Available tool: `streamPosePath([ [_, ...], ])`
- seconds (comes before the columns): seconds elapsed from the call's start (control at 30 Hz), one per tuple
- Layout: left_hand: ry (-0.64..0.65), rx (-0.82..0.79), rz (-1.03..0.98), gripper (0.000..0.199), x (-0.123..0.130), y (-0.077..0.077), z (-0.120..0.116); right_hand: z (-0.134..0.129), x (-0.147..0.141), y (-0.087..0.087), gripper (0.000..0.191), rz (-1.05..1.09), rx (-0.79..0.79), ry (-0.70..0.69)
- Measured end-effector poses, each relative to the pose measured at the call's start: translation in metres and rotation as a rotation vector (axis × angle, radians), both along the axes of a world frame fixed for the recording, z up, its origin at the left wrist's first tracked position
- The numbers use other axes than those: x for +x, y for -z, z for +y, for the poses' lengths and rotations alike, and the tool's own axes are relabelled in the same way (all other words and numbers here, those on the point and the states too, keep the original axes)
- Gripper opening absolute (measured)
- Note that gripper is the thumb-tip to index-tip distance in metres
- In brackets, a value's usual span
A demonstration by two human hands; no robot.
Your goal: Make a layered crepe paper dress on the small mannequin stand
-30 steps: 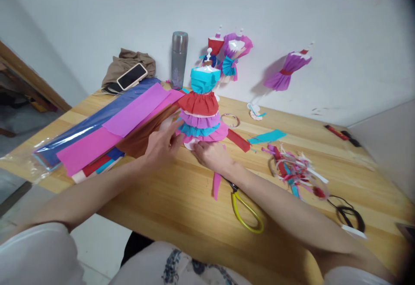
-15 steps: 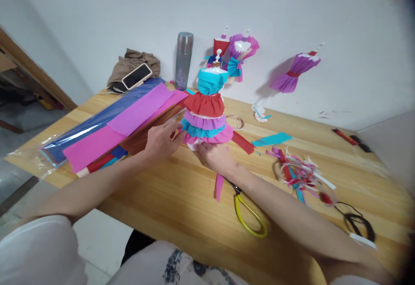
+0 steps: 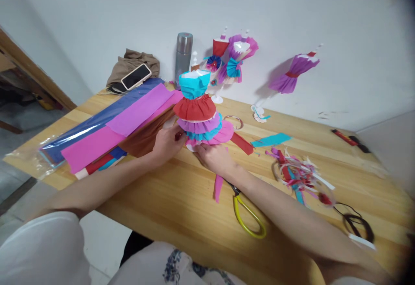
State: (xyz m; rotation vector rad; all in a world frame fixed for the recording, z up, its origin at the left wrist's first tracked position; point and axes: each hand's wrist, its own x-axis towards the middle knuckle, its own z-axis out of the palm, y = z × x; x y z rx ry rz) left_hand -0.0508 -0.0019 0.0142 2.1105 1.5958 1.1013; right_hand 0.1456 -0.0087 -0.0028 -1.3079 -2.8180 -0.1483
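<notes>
A small dress form in a layered paper dress (image 3: 195,108), turquoise on top with red, purple, blue and pink ruffles, leans to the left at the table's middle. My left hand (image 3: 169,143) is closed at the left edge of the lower ruffles, its fingertips pinching there. Under the pink hem, my right hand (image 3: 214,157) is closed around the white base (image 3: 190,147), its fingertips partly hidden. Yellow-handled scissors (image 3: 249,220) and a pink strip (image 3: 218,189) lie beside my right forearm.
Purple paper (image 3: 139,111) and wrapped blue paper (image 3: 97,123) lie left. Behind stand a grey flask (image 3: 183,56) and other dressed forms (image 3: 240,58). A phone (image 3: 136,77) rests on brown cloth (image 3: 129,62). Paper scraps (image 3: 300,174) and a turquoise strip (image 3: 271,139) are on the right.
The dress form's top has tilted left, uncovering more of the form behind it. My left hand has moved slightly right and closed in at the ruffles; my right hand has stayed at the base.
</notes>
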Motion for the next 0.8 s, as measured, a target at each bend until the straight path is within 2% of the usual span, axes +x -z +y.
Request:
streamPosePath([
  [0.2,0.095,-0.062,0.069,0.024,-0.003,0.001,-0.002,0.001,-0.001,0.000,0.029,0.015,-0.027,0.023],
  [0.3,0.124,-0.130,0.118,0.021,-0.008,0.007,0.004,0.001,-0.003,-0.003,0.031,0.015,-0.040,0.034],
  [0.47,0.163,-0.177,-0.029,0.005,-0.008,0.018,0.016,0.000,-0.009,-0.010,0.032,0.024,-0.049,0.044],
  [0.63,0.179,-0.227,-0.087,0.005,0.000,0.018,0.028,-0.004,-0.009,-0.011,0.029,0.066,0.005,-0.033],
  [0.73,0.176,-0.273,-0.114,0.012,0.000,0.019,0.038,-0.014,-0.002,-0.013,0.028,0.108,0.029,-0.092],
  [0.8,0.163,-0.331,-0.127,0.019,-0.003,0.022,0.044,-0.024,0.008,-0.017,0.028,0.210,0.051,-0.131],
])
